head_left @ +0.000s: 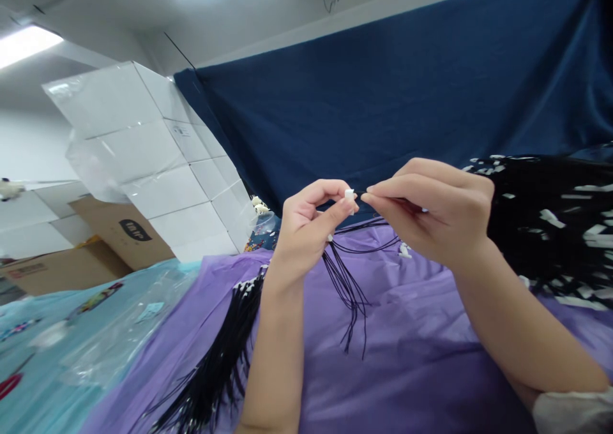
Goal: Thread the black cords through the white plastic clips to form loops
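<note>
My left hand [313,226] pinches a small white piece [349,195] between thumb and forefinger, held up above the purple cloth. Several thin black cords [345,287] hang down from beneath that hand, and some stretch across toward the right. Just to the right, my right hand [431,204] has its fingertips pressed together on a thin black cord [360,193] that runs to the white piece. The fingertips of the two hands are close but apart. A small white figure [405,250] lies on the cloth below my right hand.
A bundle of black cords [215,357] with white ends lies left on the purple cloth [383,370]. At right is a big heap of black cords [550,230] with white tags. Stacked white boxes [158,159], a cardboard box [124,236] and red-handled scissors [10,383] are on the left.
</note>
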{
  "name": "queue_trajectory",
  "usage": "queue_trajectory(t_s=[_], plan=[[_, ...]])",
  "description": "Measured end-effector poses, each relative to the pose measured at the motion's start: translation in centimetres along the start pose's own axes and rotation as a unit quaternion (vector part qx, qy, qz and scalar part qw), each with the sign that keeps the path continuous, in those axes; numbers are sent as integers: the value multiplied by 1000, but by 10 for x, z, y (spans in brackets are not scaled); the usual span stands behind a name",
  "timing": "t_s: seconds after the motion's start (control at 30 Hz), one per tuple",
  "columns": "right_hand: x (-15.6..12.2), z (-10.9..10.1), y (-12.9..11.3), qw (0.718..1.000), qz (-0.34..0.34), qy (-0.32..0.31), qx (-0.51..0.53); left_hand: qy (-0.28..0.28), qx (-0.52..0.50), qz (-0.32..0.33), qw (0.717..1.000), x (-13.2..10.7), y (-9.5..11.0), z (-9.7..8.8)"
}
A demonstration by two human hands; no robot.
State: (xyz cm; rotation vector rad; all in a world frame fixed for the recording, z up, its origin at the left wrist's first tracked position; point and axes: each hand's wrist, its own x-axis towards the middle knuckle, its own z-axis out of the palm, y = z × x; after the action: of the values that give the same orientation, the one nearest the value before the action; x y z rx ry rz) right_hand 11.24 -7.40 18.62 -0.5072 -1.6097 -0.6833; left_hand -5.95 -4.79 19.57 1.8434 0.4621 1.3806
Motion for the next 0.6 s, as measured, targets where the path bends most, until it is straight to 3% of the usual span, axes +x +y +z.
queue_trajectory(t_s=[0.37,0.5,0.6], plan=[[0,4,6,999,15,-8,-36,35,-18,-31,999,4,-4,5],[2,-2,0,993,-2,24,-113,78,-14,-49,996,7,-3,3],[5,-14,-10,998,-24,17,-56,131,-12,-40,991,9,-3,0]])
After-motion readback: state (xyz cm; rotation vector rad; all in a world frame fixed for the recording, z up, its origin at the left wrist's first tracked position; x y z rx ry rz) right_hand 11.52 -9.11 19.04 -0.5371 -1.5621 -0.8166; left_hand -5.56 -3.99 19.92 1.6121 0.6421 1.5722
